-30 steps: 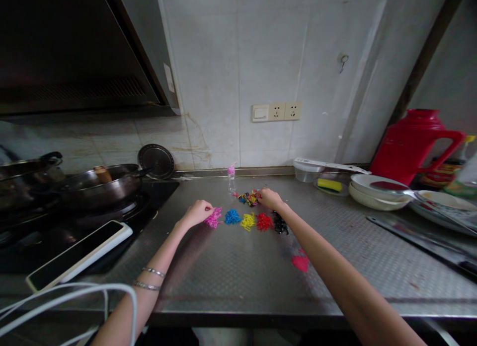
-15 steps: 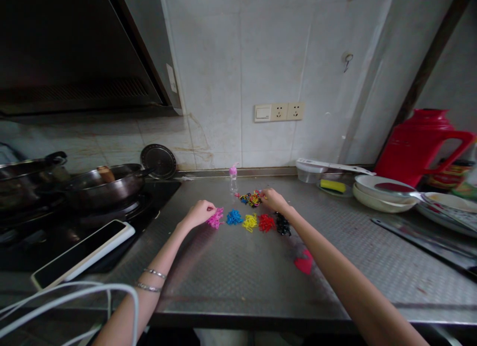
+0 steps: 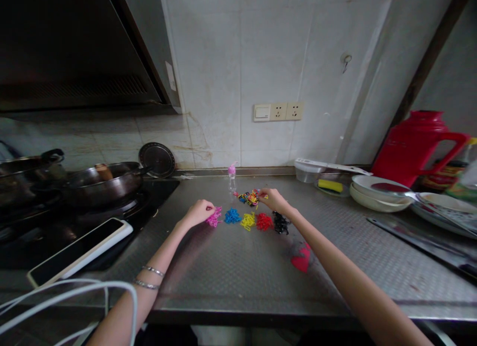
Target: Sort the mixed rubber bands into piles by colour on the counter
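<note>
Small rubber bands lie sorted by colour in a row on the steel counter (image 3: 223, 276): a pink pile (image 3: 214, 217), a blue pile (image 3: 233, 216), a yellow pile (image 3: 248, 221), a red pile (image 3: 264, 221) and a black pile (image 3: 280, 223). Behind them is a mixed-colour pile (image 3: 247, 198). My left hand (image 3: 199, 212) is at the pink pile's left edge, fingertips pinched; what they hold, if anything, is hidden. My right hand (image 3: 274, 199) pinches at the right side of the mixed pile, its fingertips too small to make out. A small clear bottle with a pink cap (image 3: 232, 177) stands behind.
On the left are a stove with a pan (image 3: 104, 187) and a phone-like device (image 3: 80, 251) with white cables (image 3: 112, 285). Stacked bowls (image 3: 376, 199), a yellow sponge (image 3: 330, 186), a red thermos (image 3: 413, 147) and a knife (image 3: 417, 244) lie right. A red heart shape (image 3: 301, 259) is near my right forearm.
The view has shifted slightly. My right hand stays at the mixed pile, a little nearer its right edge, and my left hand stays by the pink pile.
</note>
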`<act>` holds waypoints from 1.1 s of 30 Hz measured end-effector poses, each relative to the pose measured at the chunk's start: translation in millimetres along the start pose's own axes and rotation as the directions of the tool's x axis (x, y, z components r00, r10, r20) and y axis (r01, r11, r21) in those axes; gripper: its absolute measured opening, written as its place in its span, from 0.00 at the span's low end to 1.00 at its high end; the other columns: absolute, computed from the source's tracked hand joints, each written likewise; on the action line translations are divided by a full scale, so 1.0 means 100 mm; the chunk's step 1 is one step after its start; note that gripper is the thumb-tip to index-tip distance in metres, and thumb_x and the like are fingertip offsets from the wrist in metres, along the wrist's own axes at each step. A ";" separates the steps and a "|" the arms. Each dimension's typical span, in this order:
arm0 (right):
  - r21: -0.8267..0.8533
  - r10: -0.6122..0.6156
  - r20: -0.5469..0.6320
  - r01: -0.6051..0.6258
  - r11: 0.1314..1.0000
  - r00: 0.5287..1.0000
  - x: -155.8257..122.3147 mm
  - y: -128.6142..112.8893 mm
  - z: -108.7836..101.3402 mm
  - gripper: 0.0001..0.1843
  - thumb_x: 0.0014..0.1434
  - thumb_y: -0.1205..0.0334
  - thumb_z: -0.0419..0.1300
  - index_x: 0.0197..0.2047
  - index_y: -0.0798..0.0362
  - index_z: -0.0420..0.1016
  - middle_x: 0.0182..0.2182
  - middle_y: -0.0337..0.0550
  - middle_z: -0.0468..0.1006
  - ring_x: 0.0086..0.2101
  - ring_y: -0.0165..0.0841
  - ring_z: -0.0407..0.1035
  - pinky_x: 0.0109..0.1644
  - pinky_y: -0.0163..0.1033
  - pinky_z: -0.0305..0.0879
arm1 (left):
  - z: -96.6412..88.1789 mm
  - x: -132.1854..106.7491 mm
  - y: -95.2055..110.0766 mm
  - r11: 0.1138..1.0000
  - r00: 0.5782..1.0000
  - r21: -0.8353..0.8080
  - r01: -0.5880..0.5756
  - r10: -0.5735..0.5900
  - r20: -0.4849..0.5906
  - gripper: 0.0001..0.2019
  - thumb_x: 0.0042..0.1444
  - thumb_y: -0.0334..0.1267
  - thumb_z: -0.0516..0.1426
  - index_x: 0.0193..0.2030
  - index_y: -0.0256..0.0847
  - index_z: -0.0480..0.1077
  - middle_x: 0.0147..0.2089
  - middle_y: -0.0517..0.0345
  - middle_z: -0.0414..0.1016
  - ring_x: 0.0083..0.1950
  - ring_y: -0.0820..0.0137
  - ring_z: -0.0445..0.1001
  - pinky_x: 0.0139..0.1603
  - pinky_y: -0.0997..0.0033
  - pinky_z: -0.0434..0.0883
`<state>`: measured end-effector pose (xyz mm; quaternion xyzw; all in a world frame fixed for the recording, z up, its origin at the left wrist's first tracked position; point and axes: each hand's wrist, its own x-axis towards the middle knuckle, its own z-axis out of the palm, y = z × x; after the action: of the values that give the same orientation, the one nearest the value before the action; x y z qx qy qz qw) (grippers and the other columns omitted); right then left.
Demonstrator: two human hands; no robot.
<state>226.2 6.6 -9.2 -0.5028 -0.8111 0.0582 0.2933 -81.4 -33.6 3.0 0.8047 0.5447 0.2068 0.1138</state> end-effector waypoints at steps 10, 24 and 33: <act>-0.213 0.098 0.286 -0.037 0.976 0.953 -0.04 -0.17 0.02 0.15 0.48 0.68 0.54 0.40 0.51 0.74 0.37 0.43 0.75 0.40 0.32 0.67 0.42 0.31 0.59 | -0.03 -0.02 0.01 0.999 1.000 -0.024 0.024 -0.025 -0.013 0.16 0.49 0.42 0.49 0.33 0.36 0.75 0.31 0.52 0.75 0.31 0.69 0.70 0.29 0.77 0.60; -0.272 0.083 0.289 -0.001 0.962 0.954 0.04 -0.07 0.16 0.14 0.48 0.71 0.52 0.36 0.50 0.74 0.35 0.42 0.75 0.39 0.31 0.67 0.38 0.29 0.58 | -0.02 -0.01 -0.01 1.000 1.000 0.004 0.014 -0.014 -0.016 0.16 0.49 0.42 0.48 0.33 0.36 0.75 0.32 0.51 0.76 0.31 0.69 0.70 0.30 0.76 0.61; -0.294 0.035 0.313 0.062 0.954 0.949 0.03 0.00 0.13 0.10 0.53 0.65 0.51 0.34 0.52 0.73 0.35 0.44 0.75 0.37 0.32 0.67 0.39 0.30 0.58 | -0.02 -0.03 -0.01 1.000 1.000 0.012 0.020 -0.020 -0.011 0.16 0.49 0.42 0.49 0.32 0.36 0.75 0.31 0.52 0.76 0.30 0.69 0.70 0.29 0.76 0.60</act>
<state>217.9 12.0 -18.2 -0.5201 -0.8502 0.0118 0.0808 -84.1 -35.5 3.6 0.7987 0.5548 0.2067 0.1078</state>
